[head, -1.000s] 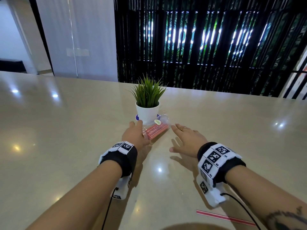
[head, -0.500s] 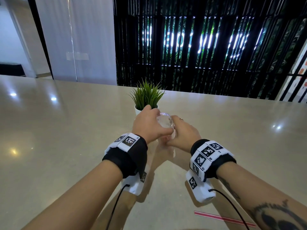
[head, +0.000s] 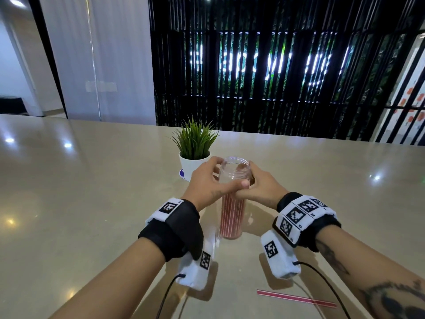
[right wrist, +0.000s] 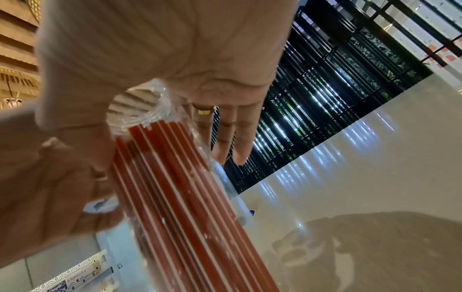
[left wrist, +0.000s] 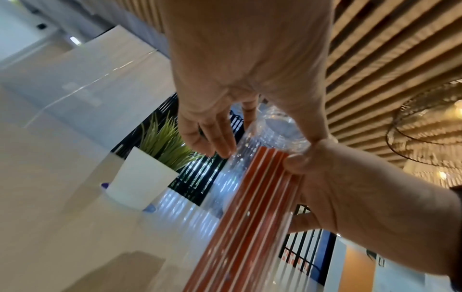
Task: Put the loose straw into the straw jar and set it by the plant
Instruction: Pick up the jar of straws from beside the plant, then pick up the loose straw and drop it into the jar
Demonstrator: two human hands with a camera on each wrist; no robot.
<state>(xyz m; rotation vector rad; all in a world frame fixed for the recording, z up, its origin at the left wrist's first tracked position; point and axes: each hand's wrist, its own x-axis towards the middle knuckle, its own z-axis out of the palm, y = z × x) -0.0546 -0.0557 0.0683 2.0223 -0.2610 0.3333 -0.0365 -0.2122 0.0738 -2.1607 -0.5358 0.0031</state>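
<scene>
1. The left hand (head: 207, 184) and right hand (head: 264, 187) curl their fingers (left wrist: 212, 136) round the neck of the upright clear plastic straw jar (head: 232, 212).
2. Red-and-white straws fill it; its mouth is open.
3. The green potted plant (head: 195, 143) stands just beyond the left fingers.
4. The loose red-striped straw (head: 296, 298) lies on the glossy beige table (head: 92, 192), well behind the right wrist.

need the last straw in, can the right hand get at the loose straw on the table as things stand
Probably yes, once it lets go: the right hand now grips the straw jar, but the loose straw lies uncovered on the table under that forearm.
</scene>
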